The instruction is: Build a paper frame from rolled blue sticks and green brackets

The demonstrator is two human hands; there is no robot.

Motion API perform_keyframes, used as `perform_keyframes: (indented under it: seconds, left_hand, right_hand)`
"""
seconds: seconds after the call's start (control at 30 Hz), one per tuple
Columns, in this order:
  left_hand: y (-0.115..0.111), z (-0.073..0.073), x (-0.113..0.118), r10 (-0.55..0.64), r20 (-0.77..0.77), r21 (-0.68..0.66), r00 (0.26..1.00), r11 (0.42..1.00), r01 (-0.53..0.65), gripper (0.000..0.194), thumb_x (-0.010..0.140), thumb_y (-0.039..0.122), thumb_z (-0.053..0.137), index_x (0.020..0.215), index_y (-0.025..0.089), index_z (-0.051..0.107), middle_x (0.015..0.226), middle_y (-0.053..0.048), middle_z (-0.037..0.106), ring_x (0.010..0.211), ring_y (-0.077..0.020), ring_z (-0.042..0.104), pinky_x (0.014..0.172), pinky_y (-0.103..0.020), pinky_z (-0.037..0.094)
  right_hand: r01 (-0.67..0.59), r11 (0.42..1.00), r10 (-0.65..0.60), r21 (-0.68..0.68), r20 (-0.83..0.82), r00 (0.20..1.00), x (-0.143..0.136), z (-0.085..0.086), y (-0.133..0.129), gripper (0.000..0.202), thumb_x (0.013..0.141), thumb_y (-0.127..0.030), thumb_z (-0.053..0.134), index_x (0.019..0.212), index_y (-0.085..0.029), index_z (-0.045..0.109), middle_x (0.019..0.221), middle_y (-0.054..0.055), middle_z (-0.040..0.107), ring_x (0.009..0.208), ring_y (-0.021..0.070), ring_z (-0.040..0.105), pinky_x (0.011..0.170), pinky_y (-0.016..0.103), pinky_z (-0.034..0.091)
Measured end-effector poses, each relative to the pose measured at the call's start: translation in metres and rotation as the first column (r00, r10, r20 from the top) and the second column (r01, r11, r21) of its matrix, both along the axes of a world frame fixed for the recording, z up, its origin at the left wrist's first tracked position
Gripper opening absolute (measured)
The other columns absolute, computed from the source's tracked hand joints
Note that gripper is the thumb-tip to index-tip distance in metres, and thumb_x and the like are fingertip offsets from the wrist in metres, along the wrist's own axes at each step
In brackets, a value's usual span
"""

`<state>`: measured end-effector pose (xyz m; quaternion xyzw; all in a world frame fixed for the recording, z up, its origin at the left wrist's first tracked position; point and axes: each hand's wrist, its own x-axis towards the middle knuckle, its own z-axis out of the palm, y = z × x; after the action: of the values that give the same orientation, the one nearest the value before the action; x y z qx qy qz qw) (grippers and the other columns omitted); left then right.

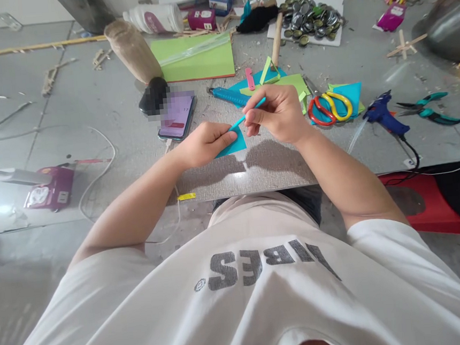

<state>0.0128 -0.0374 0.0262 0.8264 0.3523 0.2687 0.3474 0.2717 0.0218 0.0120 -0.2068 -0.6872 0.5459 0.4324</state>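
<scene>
Between thumb and fingers, my left hand (210,142) pinches a small piece of blue paper (235,143) just above the table's front part. My right hand (275,110) is closed on a thin blue strip (238,123) that slants down toward the left thumb and lies over the paper's upper edge. Whether strip and paper are one piece cannot be made out. Behind the right hand are a blue cutter (227,95), a pink tool (249,78) and green paper (297,82). Scissors with red and yellow handles (330,108) lie to its right.
A phone (177,115) with a cable and a brown bottle (132,51) stand left of centre. Green sheets (204,59) and many bottle caps (309,19) lie at the back. On the right are a blue glue gun (386,116) and pliers (429,109).
</scene>
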Motion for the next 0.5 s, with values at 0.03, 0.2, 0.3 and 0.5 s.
perform_keyframes:
  seconds: [0.03, 0.2, 0.3, 0.5]
  left_hand:
    - [-0.001, -0.001, 0.001, 0.017, -0.004, 0.021, 1.0, 1.0, -0.017, 0.043, 0.118, 0.036, 0.062, 0.078, 0.027, 0.047, 0.06, 0.006, 0.047, 0.055, -0.0133, 0.042, 0.057, -0.03, 0.036]
    - [-0.003, -0.014, 0.004, 0.186, 0.0, 0.154, 0.982, 0.971, -0.184, 0.018, 0.113, 0.034, 0.067, 0.099, 0.029, 0.058, 0.063, 0.006, 0.062, 0.055, -0.0163, 0.054, 0.058, -0.03, 0.04]
    - [-0.003, -0.018, 0.003, 0.191, -0.001, 0.155, 0.982, 0.97, -0.188, 0.02, 0.116, 0.038, 0.068, 0.101, 0.03, 0.057, 0.062, 0.006, 0.063, 0.054, -0.017, 0.057, 0.058, -0.03, 0.042]
    - [-0.005, -0.012, 0.0, 0.034, -0.017, 0.011, 0.999, 0.999, -0.033, 0.036, 0.122, 0.053, 0.059, 0.096, 0.027, 0.063, 0.06, 0.004, 0.066, 0.054, -0.0166, 0.061, 0.059, -0.029, 0.048]
  right_hand:
    - [0.011, 1.0, -0.011, -0.003, -0.002, 1.0, -0.001, 0.0, -0.001, 0.066, 0.089, -0.078, 0.114, 0.095, -0.026, 0.073, 0.076, -0.005, 0.074, 0.069, 0.0158, 0.082, 0.064, 0.026, 0.074]
    - [0.113, 0.993, -0.112, -0.017, 0.018, 0.994, -0.006, -0.004, -0.004, 0.067, 0.091, -0.078, 0.113, 0.098, -0.026, 0.071, 0.077, -0.006, 0.07, 0.071, 0.0143, 0.08, 0.063, 0.022, 0.07]
    - [0.093, 0.996, -0.093, 0.011, 0.021, 0.995, -0.006, -0.004, -0.002, 0.063, 0.095, -0.077, 0.11, 0.101, -0.026, 0.073, 0.078, -0.006, 0.07, 0.072, 0.0131, 0.078, 0.062, 0.021, 0.068]
    - [-0.039, 0.999, 0.037, 0.03, 0.044, 0.998, -0.003, 0.002, -0.003, 0.053, 0.099, -0.068, 0.111, 0.102, -0.027, 0.077, 0.078, -0.005, 0.072, 0.073, 0.0155, 0.077, 0.074, 0.03, 0.077]
